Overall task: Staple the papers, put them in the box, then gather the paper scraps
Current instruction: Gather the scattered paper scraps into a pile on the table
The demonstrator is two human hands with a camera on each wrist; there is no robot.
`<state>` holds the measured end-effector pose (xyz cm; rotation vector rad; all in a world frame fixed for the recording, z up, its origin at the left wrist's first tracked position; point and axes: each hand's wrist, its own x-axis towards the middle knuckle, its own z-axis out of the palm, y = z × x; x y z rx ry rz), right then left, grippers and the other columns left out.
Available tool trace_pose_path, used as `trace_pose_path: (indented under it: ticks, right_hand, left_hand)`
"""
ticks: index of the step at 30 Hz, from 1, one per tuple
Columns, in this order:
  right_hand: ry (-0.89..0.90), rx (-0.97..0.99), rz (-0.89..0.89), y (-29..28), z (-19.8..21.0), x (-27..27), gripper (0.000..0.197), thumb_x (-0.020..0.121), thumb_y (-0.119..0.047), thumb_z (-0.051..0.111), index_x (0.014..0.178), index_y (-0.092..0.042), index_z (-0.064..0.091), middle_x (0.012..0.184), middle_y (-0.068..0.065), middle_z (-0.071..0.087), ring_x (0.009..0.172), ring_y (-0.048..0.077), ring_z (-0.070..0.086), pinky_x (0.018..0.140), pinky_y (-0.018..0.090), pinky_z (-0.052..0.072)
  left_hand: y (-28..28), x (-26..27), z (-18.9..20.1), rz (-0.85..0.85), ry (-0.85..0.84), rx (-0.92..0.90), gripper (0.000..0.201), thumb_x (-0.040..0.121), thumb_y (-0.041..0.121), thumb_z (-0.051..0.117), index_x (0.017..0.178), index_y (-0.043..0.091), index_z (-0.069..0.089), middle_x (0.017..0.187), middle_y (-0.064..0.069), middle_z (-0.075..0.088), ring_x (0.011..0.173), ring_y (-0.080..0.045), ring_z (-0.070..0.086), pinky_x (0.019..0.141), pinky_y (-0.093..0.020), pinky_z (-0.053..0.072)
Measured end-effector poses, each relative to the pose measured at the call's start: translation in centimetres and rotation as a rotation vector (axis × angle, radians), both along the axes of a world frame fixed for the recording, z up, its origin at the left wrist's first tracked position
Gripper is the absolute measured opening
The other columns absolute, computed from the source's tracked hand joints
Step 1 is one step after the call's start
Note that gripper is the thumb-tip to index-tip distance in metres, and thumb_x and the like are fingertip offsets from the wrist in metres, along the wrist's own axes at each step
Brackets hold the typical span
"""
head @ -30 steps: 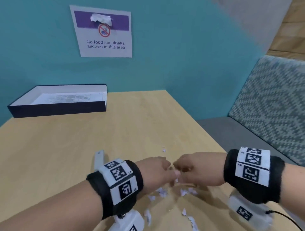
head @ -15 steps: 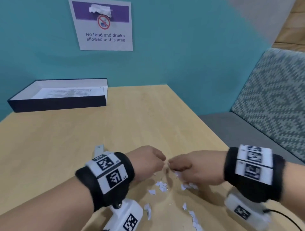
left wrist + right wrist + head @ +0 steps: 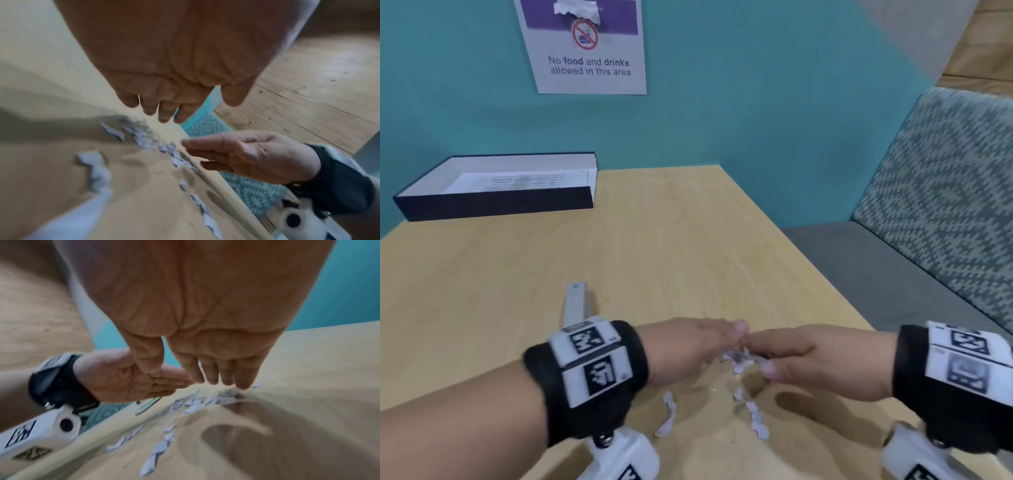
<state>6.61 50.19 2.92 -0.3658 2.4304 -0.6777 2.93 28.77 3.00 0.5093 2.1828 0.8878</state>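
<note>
My left hand [image 3: 688,346] and right hand [image 3: 815,363], fingers straight, holding nothing, flank the paper scraps [image 3: 739,359] on the table [image 3: 654,257].

Left hand [image 3: 688,346] flat, right hand [image 3: 822,363] flat, fingertips meeting

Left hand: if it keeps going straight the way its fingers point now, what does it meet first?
Most likely the right hand: the left hand points at it, fingertips nearly meeting over the paper scraps. Depth is unclear; they may already touch.
</note>
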Motion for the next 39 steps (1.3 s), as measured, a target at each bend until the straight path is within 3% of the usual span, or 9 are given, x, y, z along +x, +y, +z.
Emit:
trace_pose_path:
  ticks: [3, 9, 12, 16, 20, 23, 27, 32, 39]
  right_hand:
    - [0.131, 0.122, -0.191, 2.2, 0.0, 0.6, 0.083, 0.078, -0.076, 0.038, 0.13, -0.011, 0.046, 0.131, 0.006, 0.057, 0.125, 0.026, 0.051, 0.105, 0.038, 0.04]
    - [0.099, 0.2, 0.082, -0.8, -1.6, 1.4, 0.059, 0.096, -0.054, 0.036, 0.144, -0.019, 0.038, 0.16, -0.007, 0.02, 0.144, 0.009, 0.026, 0.118, 0.032, 0.022]
    - [0.155, 0.088, -0.027, -1.1, -0.6, 1.3, 0.046, 0.093, -0.053, 0.045, 0.117, -0.017, 0.06, 0.116, 0.0, 0.067, 0.106, 0.019, 0.063, 0.095, 0.042, 0.048]
    - [0.29, 0.287, -0.109, -0.2, -0.8, -0.9, 0.045, 0.095, -0.05, 0.043, 0.106, -0.007, 0.053, 0.099, -0.001, 0.055, 0.098, 0.028, 0.058, 0.084, 0.039, 0.045]
    - [0.218, 0.185, 0.101, -1.3, -2.1, 0.4, 0.054, 0.092, -0.048, 0.042, 0.134, -0.015, 0.047, 0.13, -0.007, 0.044, 0.118, 0.016, 0.05, 0.103, 0.035, 0.039]
    - [0.22, 0.174, 0.219, -1.2, -2.2, 3.2, 0.048, 0.091, -0.047, 0.045, 0.131, -0.02, 0.05, 0.136, -0.006, 0.047, 0.121, 0.015, 0.049, 0.105, 0.038, 0.039]
    - [0.224, 0.219, 0.048, 0.5, -0.6, 5.2, 0.055, 0.094, -0.051, 0.045, 0.128, -0.007, 0.049, 0.136, 0.006, 0.047, 0.123, 0.026, 0.049, 0.103, 0.043, 0.038]
    - [0.238, 0.278, 0.009, 0.2, -2.3, 6.6, 0.067, 0.086, -0.066, 0.035, 0.129, -0.015, 0.041, 0.137, -0.002, 0.039, 0.138, 0.019, 0.034, 0.109, 0.037, 0.035]
    - [0.24, 0.075, 0.005, -1.5, 0.3, 7.1, 0.042, 0.085, -0.056, 0.047, 0.11, -0.025, 0.057, 0.108, -0.003, 0.062, 0.097, 0.017, 0.06, 0.09, 0.043, 0.048]
  left_hand:
    - [-2.3, 0.1, -0.2, 0.255, 0.091, 0.057, 0.057, 0.096, 0.059, 0.03, 0.146, 0.032, 0.038, 0.153, 0.013, 0.035, 0.141, -0.009, 0.031, 0.117, -0.029, 0.017]
    - [0.5, 2.4, -1.1, 0.186, 0.022, 0.061, 0.055, 0.099, 0.052, 0.03, 0.145, 0.024, 0.04, 0.155, 0.001, 0.033, 0.144, -0.021, 0.028, 0.118, -0.035, 0.019]
    - [1.3, 2.6, 0.0, 0.132, 0.02, -0.012, 0.061, 0.091, 0.069, 0.027, 0.131, 0.034, 0.057, 0.143, 0.004, 0.052, 0.132, -0.021, 0.046, 0.115, -0.037, 0.028]
    - [2.8, 1.1, 0.9, 0.019, 0.253, -0.215, 0.056, 0.103, 0.046, 0.011, 0.154, 0.022, 0.017, 0.162, -0.007, 0.013, 0.15, -0.02, 0.008, 0.118, -0.033, 0.006]
    - [3.0, 1.7, -0.9, -0.043, 0.198, -0.191, 0.052, 0.105, 0.039, 0.021, 0.153, 0.019, 0.02, 0.162, -0.006, 0.013, 0.15, -0.023, 0.005, 0.12, -0.038, 0.005]
    - [0.8, 3.5, -1.1, -0.05, 0.056, -0.064, 0.06, 0.095, 0.061, 0.027, 0.147, 0.034, 0.035, 0.155, 0.013, 0.031, 0.144, -0.008, 0.026, 0.118, -0.029, 0.015]
    - [-3.6, 4.9, -0.8, 0.189, 0.115, 0.088, 0.068, 0.085, 0.067, 0.031, 0.145, 0.035, 0.037, 0.156, 0.02, 0.021, 0.144, 0.003, 0.018, 0.12, -0.025, 0.009]
    - [-3.6, 7.4, -1.2, 0.385, 0.062, 0.114, 0.058, 0.101, 0.049, 0.022, 0.153, 0.024, 0.018, 0.154, 0.019, 0.007, 0.149, -0.011, 0.009, 0.118, -0.027, 0.007]
    - [2.5, 9.0, -1.3, 0.292, -0.144, 0.304, 0.07, 0.079, 0.077, 0.021, 0.134, 0.043, 0.048, 0.137, 0.02, 0.05, 0.134, -0.004, 0.039, 0.109, -0.025, 0.023]
